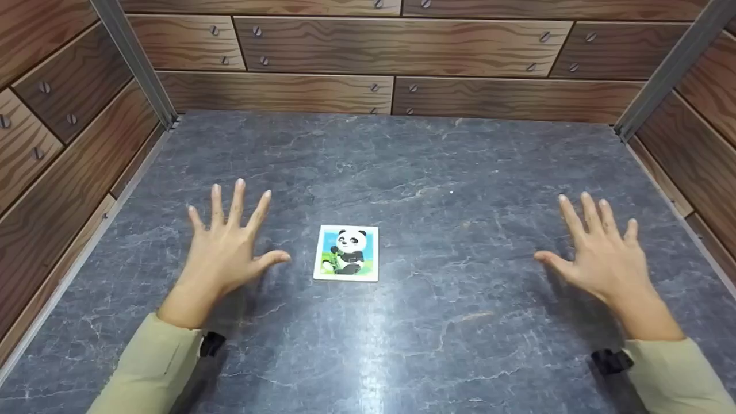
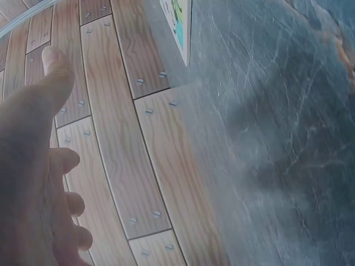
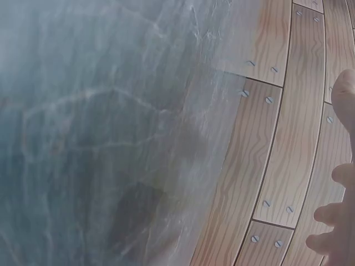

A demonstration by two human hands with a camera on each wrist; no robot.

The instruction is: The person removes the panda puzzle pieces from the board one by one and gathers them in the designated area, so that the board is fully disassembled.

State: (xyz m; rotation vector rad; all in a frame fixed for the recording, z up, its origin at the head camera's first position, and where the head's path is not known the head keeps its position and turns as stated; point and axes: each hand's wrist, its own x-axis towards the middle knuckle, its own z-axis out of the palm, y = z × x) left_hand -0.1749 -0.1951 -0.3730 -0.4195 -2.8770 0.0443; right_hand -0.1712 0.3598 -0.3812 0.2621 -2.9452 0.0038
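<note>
A square panda picture with a white border (image 1: 347, 253) lies flat on the grey marbled table (image 1: 437, 322), left of the middle. To its left is my left hand (image 1: 227, 253), fingers spread and thumb pointing toward the picture, holding nothing. Farther off on the right side, my right hand (image 1: 609, 261) is spread the same way, with nothing in it. The left wrist view catches a corner of the picture (image 2: 182, 33) at the top, beyond the thumb. In the right wrist view only parts of the right hand's fingers (image 3: 330, 213) show at the edge.
Wood-plank-patterned walls (image 1: 397, 46) enclose the table at the back and on both sides. Grey metal posts (image 1: 138, 63) stand at the two back corners. Both forearms wear light green sleeves (image 1: 152, 362), with a black strap piece (image 1: 612, 361) near each wrist.
</note>
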